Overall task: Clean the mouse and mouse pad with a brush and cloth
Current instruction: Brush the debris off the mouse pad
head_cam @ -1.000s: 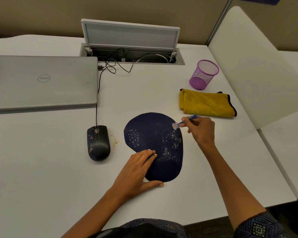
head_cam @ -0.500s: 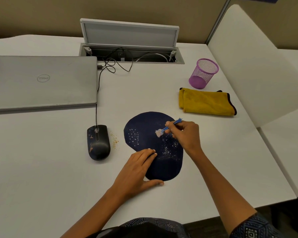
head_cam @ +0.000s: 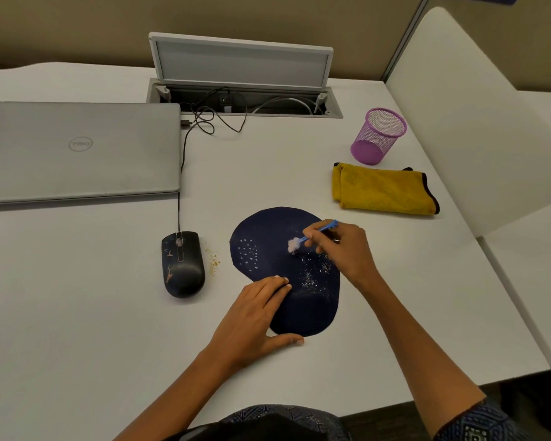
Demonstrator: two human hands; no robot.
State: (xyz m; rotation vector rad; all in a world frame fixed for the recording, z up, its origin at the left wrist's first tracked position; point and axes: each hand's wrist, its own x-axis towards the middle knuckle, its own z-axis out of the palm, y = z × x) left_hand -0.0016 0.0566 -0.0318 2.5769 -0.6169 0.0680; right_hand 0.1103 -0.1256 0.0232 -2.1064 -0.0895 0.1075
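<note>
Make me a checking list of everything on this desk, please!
Surface: white desk, crumbs beside the mouse.
Job's things: dark mouse pad with specks; black mouse with marks; blue brush on the pad; yellow cloth folded, unused.
Clutter: closed laptop; purple mesh cup.
Hands: left hand flat, pinning the pad; right hand gripping the brush.
Cables: mouse cable runs to the laptop; more in the open cable box.
Surroundings: white divider, tan wall.
</note>
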